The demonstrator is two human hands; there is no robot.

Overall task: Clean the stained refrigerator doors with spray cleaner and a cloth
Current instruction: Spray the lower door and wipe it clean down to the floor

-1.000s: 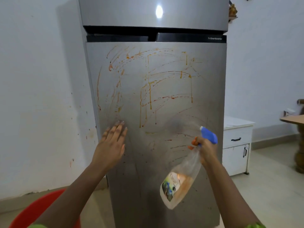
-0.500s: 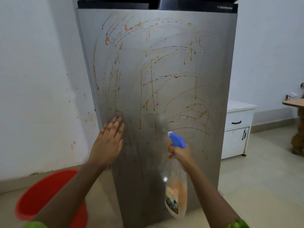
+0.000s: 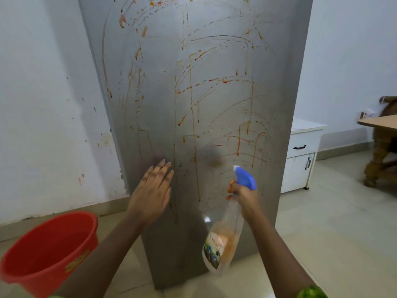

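Note:
The steel refrigerator door (image 3: 214, 61) fills the middle of the view, streaked with orange-red arcs and drips. My left hand (image 3: 151, 191) lies flat against the lower left of the door with straight fingers. My right hand (image 3: 245, 197) grips the neck of a clear spray bottle (image 3: 223, 239) with a blue trigger head, its nozzle aimed at the lower door. The bottle holds orange liquid and hangs tilted down. No cloth is in view.
A red bucket (image 3: 19, 274) stands on the tiled floor at the lower left. A white cabinet (image 3: 300, 155) sits right of the fridge, and a wooden table (image 3: 380, 121) further right. The white wall (image 3: 43, 104) on the left carries orange splatters.
The view has dropped down the door, so the top door is out of sight. My right hand carried the spray bottle lower and left. My left hand stays pressed on the door.

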